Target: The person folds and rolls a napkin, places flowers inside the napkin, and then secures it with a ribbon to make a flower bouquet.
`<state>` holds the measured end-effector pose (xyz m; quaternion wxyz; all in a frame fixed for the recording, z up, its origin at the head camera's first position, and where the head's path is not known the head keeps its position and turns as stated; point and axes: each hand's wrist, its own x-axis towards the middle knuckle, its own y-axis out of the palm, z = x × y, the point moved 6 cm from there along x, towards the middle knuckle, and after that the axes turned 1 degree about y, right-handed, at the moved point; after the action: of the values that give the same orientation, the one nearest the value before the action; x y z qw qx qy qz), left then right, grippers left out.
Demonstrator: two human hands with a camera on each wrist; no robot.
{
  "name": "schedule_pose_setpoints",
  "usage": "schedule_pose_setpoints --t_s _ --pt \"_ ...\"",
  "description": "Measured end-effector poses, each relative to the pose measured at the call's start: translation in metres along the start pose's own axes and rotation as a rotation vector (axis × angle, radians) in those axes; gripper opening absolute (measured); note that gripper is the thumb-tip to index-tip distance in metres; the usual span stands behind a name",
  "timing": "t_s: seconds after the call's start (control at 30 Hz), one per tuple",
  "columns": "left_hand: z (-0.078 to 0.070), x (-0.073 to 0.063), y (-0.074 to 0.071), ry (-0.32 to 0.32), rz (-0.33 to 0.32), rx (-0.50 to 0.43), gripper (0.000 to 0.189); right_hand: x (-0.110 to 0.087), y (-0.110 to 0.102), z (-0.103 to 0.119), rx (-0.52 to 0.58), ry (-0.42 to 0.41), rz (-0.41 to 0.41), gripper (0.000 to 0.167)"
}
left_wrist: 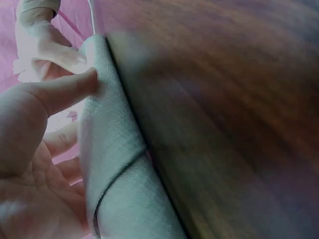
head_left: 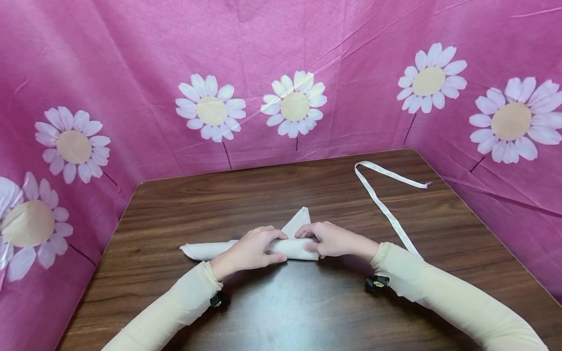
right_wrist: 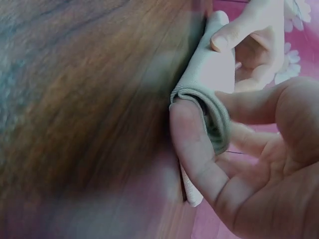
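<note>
A pale cloth [head_left: 206, 251], rolled into a tube, lies across the table in front of me. From behind the roll a pointed flap [head_left: 300, 220] of the same cloth sticks out to the back. My left hand [head_left: 252, 249] holds the roll near its middle, thumb on the near side and fingers over the far side. At the right end my right hand [head_left: 331, 240] grips the roll. In the right wrist view the layered open end [right_wrist: 214, 117] shows, with one finger pressed against its edge. A dark seam line [left_wrist: 117, 177] crosses the roll in the left wrist view.
A white ribbon [head_left: 382, 204] lies bent on the right of the brown wooden table [head_left: 175, 209], partly behind the right sleeve. Pink curtains [head_left: 263, 39] with daisies surround the table's back and sides.
</note>
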<state>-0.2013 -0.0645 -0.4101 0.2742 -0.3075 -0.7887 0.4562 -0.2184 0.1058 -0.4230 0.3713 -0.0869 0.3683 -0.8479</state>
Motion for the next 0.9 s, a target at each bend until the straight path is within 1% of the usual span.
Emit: schedule_pose_setpoints --t_s 0.17,0.23,0.3,0.37,0.43,0.47,0.53,0.6,0.67,0.7,0.8,0.9 --pt "0.002 -0.001 -0.004 -0.006 -0.002 0.006 0.042 0.004 -0.001 -0.008 0.113 0.081 0.01 0.028" --pt "0.003 -0.001 -0.006 -0.004 0.002 0.006 0.043 0.005 -0.002 -0.01 0.129 0.096 0.016 0.03" --pt "0.002 -0.001 -0.006 -0.001 0.004 0.007 0.044 0.005 -0.003 -0.012 0.107 0.093 0.013 0.03" --pt "0.002 0.0 -0.007 0.002 0.003 0.007 0.042 0.004 -0.006 -0.011 0.016 0.055 -0.02 0.029" --pt "0.002 0.001 -0.006 0.006 0.0 0.006 0.04 0.001 -0.009 -0.007 -0.118 -0.016 -0.073 0.03" --pt "0.002 0.001 -0.006 0.008 0.0 0.004 0.038 -0.002 -0.01 -0.005 -0.192 -0.058 -0.101 0.034" --pt "0.003 0.002 -0.005 0.011 0.001 -0.002 0.035 -0.009 -0.009 0.0 -0.33 -0.144 -0.137 0.046" --pt "0.004 0.002 -0.004 0.011 0.004 -0.013 0.032 -0.016 -0.006 0.005 -0.424 -0.22 -0.135 0.059" --pt "0.005 0.002 -0.004 0.009 0.005 -0.024 0.029 -0.02 -0.001 0.008 -0.49 -0.277 -0.123 0.065" --pt "0.005 0.003 -0.005 0.008 0.005 -0.032 0.028 -0.022 0.001 0.009 -0.516 -0.299 -0.119 0.064" --pt "0.005 0.002 -0.007 0.005 0.0 -0.05 0.026 -0.022 0.002 0.012 -0.56 -0.344 -0.139 0.053" --pt "0.005 0.002 -0.009 0.005 0.0 -0.063 0.026 -0.019 0.0 0.012 -0.557 -0.342 -0.13 0.046"
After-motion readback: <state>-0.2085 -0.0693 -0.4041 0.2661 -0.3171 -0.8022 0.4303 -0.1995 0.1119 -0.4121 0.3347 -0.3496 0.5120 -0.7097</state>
